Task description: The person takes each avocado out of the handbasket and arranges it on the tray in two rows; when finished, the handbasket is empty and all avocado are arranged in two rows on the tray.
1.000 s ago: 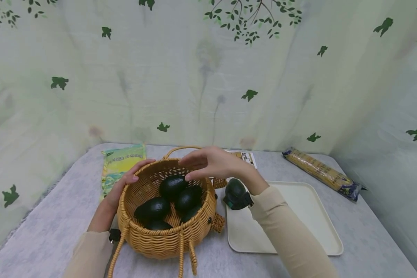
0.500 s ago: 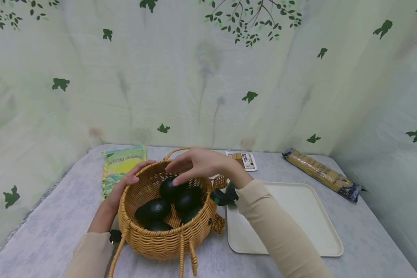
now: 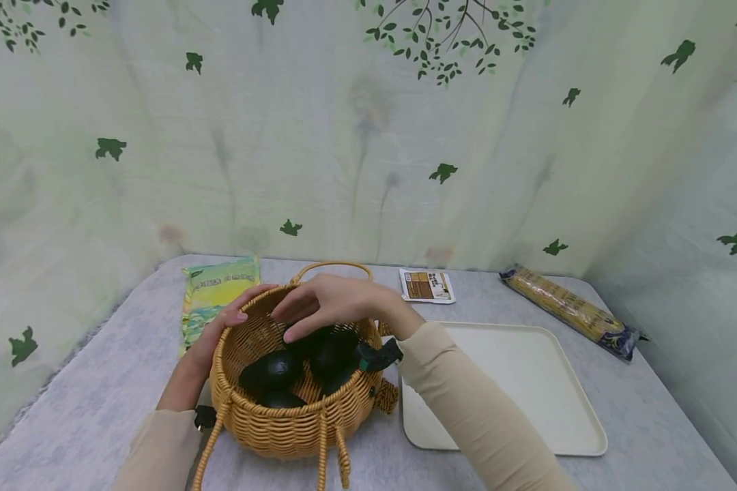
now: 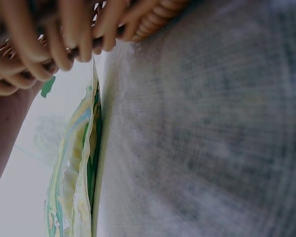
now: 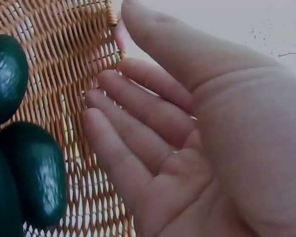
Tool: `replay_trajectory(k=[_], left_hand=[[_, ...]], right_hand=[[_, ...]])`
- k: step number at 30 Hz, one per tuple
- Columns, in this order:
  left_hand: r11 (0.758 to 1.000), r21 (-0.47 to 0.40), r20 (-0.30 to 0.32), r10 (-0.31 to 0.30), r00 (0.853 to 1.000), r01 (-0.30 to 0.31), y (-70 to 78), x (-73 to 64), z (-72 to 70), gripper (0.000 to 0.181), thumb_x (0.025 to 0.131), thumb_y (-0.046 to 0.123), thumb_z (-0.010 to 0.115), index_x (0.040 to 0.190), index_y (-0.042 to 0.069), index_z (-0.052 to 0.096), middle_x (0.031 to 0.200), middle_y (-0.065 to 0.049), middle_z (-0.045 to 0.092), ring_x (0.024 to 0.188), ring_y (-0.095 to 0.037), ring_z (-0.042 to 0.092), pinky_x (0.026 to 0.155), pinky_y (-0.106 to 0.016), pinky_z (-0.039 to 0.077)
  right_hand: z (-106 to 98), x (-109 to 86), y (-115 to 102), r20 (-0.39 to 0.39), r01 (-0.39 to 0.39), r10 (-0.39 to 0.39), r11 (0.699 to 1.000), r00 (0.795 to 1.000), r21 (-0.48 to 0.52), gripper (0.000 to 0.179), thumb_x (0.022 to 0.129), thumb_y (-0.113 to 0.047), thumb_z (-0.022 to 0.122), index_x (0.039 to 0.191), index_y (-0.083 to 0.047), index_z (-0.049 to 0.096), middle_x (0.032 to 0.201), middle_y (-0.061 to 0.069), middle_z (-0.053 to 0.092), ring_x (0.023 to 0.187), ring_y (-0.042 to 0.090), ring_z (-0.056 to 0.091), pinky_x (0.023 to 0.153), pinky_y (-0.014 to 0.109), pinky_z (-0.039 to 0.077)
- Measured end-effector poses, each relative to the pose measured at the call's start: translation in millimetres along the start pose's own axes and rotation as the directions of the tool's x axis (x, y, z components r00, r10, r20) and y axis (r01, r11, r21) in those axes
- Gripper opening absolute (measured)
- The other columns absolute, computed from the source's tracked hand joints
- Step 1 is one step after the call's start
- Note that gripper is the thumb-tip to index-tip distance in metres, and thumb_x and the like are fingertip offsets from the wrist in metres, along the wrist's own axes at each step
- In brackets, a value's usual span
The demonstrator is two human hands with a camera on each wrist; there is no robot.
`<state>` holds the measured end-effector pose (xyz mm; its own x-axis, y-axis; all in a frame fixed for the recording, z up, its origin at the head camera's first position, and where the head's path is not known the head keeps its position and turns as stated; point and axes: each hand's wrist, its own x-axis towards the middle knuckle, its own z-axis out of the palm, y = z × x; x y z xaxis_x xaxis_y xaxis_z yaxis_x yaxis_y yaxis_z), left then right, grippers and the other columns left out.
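In the head view a round wicker basket (image 3: pixel 282 433) holds several dark green avocados (image 3: pixel 272 372). My left hand (image 3: pixel 213 334) holds the basket's left rim, its thumb lying over the edge. Over the basket's mouth hovers my right hand (image 3: pixel 338 303), fingers loosely bent and nothing in them. It hides part of the rear avocados. The right wrist view shows its bare palm (image 5: pixel 187 182) facing the woven inner wall (image 5: pixel 54 54), with a glossy avocado (image 5: pixel 37 173) to the left. In the left wrist view the basket's weave (image 4: pixel 69 34) fills the top left.
A cream tray (image 3: pixel 516 389) lies right of the basket. Behind it are a small white-and-brown packet (image 3: pixel 428 286) and a long pasta-like packet (image 3: pixel 568 310). A yellow-green bag (image 3: pixel 218 286) lies at the back left. Wicker handles (image 3: pixel 205 450) hang at the basket's front.
My right hand has moved left and slightly down over the basket, away from the tray. My left hand stays on the rim, and the avocados have kept their places.
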<state>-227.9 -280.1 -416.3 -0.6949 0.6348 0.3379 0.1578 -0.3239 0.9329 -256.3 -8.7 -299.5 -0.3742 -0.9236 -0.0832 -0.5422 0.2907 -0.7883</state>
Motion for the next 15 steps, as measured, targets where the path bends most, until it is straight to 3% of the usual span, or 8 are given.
replay_trajectory(k=[8, 11, 15], left_hand=[[0.999, -0.028, -0.016, -0.035, 0.999, 0.034, 13.5, 1.9, 13.3, 0.06, 0.102, 0.009, 0.016, 0.157, 0.023, 0.036, 0.148, 0.004, 0.051, 0.129, -0.015, 0.058, 0.106, -0.038, 0.05], [0.998, -0.031, -0.025, -0.051, 0.998, 0.05, 13.2, 1.4, 12.8, 0.06, 0.102, 0.01, 0.017, 0.157, 0.024, 0.036, 0.148, 0.004, 0.051, 0.129, -0.016, 0.058, 0.105, -0.038, 0.051], [0.999, -0.036, 0.008, -0.02, 1.0, 0.02, 9.4, 1.6, 8.8, 0.062, 0.101, 0.009, 0.016, 0.159, 0.022, 0.033, 0.152, 0.003, 0.048, 0.131, -0.015, 0.056, 0.104, -0.035, 0.051]], right_hand=[[9.2, 13.2, 5.9, 0.052, -0.023, 0.022, 0.999, 0.998, 0.032, 0.047, 0.097, -0.02, 0.072, 0.14, -0.002, 0.062, 0.135, 0.006, 0.069, 0.126, 0.016, 0.065, 0.099, 0.018, 0.05], [12.6, 16.9, 8.4, 0.064, -0.021, 0.018, 0.999, 0.998, 0.047, 0.047, 0.097, -0.019, 0.073, 0.139, -0.001, 0.063, 0.134, 0.01, 0.069, 0.123, 0.013, 0.066, 0.098, 0.018, 0.05], [16.4, 22.0, 11.4, 0.083, -0.012, 0.008, 0.999, 0.997, 0.042, 0.045, 0.097, -0.018, 0.073, 0.137, 0.0, 0.064, 0.133, 0.013, 0.069, 0.12, 0.011, 0.067, 0.098, 0.017, 0.05]])
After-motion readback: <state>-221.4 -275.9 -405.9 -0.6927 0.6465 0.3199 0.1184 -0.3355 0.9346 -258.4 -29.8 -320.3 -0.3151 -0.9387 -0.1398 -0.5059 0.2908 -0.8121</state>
